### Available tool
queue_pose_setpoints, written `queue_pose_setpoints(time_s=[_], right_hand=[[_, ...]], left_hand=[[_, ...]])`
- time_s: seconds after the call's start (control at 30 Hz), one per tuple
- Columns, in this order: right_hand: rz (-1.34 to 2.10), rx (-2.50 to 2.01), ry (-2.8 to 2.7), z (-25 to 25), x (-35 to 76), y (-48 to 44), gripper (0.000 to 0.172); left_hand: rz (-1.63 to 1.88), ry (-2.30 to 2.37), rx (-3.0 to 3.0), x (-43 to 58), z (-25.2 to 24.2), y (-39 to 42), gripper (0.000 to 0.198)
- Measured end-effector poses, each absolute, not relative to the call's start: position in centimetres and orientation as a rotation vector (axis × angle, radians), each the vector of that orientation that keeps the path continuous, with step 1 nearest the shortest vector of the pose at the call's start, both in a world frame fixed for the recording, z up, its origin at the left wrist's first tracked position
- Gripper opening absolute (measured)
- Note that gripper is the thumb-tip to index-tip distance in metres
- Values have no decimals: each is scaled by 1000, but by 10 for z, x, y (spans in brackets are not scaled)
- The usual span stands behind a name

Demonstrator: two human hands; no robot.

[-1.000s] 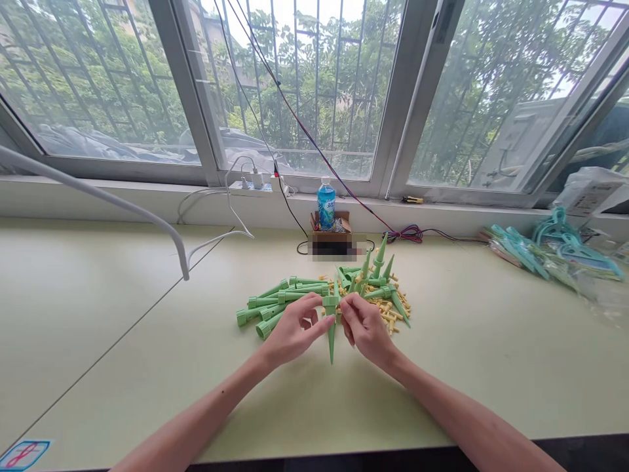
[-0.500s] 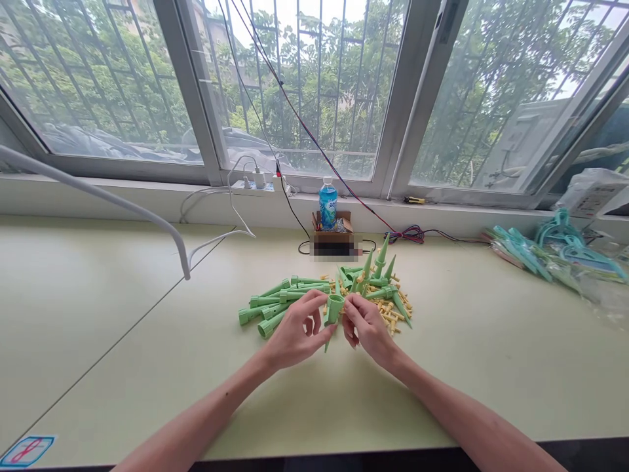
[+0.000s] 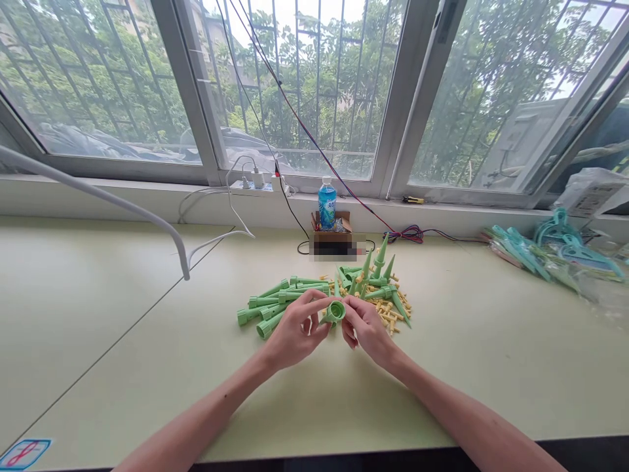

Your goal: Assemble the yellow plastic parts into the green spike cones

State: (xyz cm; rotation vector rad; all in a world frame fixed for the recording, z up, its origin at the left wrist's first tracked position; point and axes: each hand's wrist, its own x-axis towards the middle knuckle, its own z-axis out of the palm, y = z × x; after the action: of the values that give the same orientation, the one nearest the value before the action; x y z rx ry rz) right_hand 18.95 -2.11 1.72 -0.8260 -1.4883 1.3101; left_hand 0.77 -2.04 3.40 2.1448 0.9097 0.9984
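Between my hands is a hollow green plastic spike (image 3: pixel 336 311), its round open end facing me. My left hand (image 3: pixel 295 328) grips it from the left with thumb and fingers. My right hand (image 3: pixel 366 326) is closed at the spike's right rim, fingertips pinched; whatever they hold is hidden. Just behind my left hand lie several green spikes (image 3: pixel 268 301) with collared ends. Beyond my right hand is a heap of small yellow plastic pieces (image 3: pixel 394 313), with more green cone-shaped spikes (image 3: pixel 381 257) standing and lying among them.
A blue bottle (image 3: pixel 327 204) stands in a small cardboard box (image 3: pixel 346 223) by the window sill. Bundled red and black cables (image 3: pixel 410 233) lie at the back. Turquoise plastic items (image 3: pixel 560 239) in clear bags sit at the right. A white curved tube (image 3: pixel 147 213) reaches in from the left.
The green spike has tipped, so its open end now points toward me instead of upward. Both hands stay in nearly the same place.
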Motion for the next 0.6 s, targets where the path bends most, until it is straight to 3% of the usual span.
queue_pose_setpoints(time_s=[0.6], right_hand=[[1273, -837, -1486, 15, 189, -21, 29]], left_hand=[[1182, 979, 2247, 10, 22, -18, 46]])
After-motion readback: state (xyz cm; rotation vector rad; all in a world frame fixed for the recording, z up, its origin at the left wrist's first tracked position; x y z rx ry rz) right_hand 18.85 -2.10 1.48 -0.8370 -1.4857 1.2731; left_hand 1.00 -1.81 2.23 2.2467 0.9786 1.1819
